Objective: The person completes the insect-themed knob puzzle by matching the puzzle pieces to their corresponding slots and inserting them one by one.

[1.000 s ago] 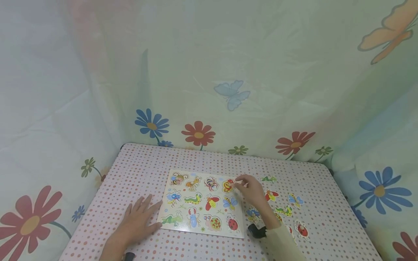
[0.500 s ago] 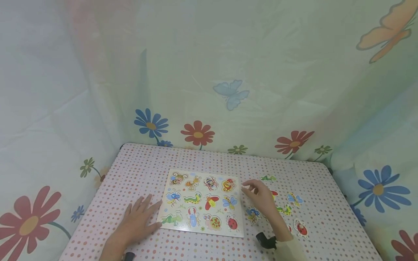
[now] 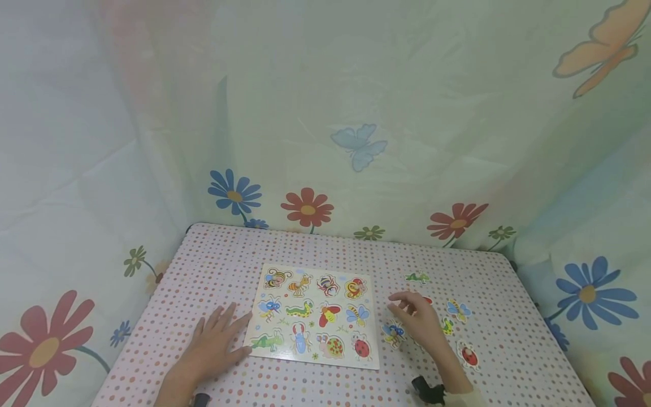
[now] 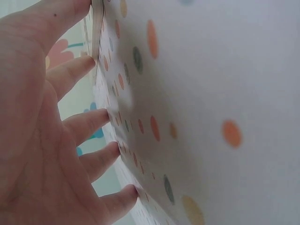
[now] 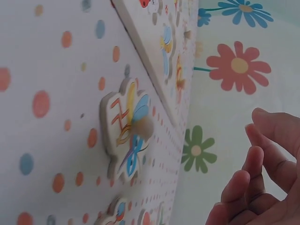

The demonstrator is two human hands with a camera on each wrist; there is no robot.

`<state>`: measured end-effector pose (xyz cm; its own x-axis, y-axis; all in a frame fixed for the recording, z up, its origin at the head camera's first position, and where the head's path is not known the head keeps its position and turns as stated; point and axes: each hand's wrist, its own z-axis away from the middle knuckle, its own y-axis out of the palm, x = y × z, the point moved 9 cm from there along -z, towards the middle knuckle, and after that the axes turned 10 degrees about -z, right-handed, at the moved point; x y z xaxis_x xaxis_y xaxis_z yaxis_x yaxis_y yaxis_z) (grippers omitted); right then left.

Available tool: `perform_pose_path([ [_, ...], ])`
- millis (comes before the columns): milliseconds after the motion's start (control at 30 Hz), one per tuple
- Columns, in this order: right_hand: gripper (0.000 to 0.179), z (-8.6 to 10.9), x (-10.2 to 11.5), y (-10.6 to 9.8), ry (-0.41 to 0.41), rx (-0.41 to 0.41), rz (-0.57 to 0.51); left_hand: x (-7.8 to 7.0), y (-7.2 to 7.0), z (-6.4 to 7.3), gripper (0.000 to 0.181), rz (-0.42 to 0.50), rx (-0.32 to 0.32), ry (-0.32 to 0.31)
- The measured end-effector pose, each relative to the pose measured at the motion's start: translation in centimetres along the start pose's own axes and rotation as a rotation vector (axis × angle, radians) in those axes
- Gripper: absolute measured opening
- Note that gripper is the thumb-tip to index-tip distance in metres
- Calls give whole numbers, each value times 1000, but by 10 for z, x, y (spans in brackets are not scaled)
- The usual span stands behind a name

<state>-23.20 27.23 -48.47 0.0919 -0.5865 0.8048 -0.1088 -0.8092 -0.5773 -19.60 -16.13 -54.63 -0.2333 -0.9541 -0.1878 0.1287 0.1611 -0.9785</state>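
Observation:
An insect puzzle board lies flat on the dotted table, with rows of pictures on it. My left hand rests on the table at its left edge, fingers spread, thumb and forefinger touching the board. To the right of the board my right hand hovers over loose pieces, fingers loosely bent and holding nothing. Below its fingertips lies a blue mosquito puzzle piece; in the right wrist view this piece shows a round knob. A red piece and a green caterpillar piece are partly hidden behind the hand.
Right of the board also lie a green grasshopper piece, a blue-winged bee piece and a ladybug piece. Flower-printed curtains stand close behind the table and at both sides.
My right hand has drawn away from the board's top right picture, moving right and toward me over the loose pieces. That picture is now uncovered. The left hand has stayed in place.

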Motion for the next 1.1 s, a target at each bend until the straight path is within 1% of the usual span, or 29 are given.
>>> perform_pose_path([
  [233,18,8,-13,-3,37,35,-17,1,2,-1,71,0,-1,4],
  [567,19,17,-40,2,181,112,-5,3,4,-1,71,-9,-3,10],
  [700,19,20,-45,5,214,133,-16,3,5,-1,72,-15,3,8],
  [833,20,22,-45,7,222,151,-30,3,4,-1,72,-10,0,10],
  [1000,20,23,-43,8,206,161,-24,2,2,-1,71,-5,-3,12],
  [1100,20,23,-43,9,211,167,-18,2,2,0,71,-3,4,8],
])
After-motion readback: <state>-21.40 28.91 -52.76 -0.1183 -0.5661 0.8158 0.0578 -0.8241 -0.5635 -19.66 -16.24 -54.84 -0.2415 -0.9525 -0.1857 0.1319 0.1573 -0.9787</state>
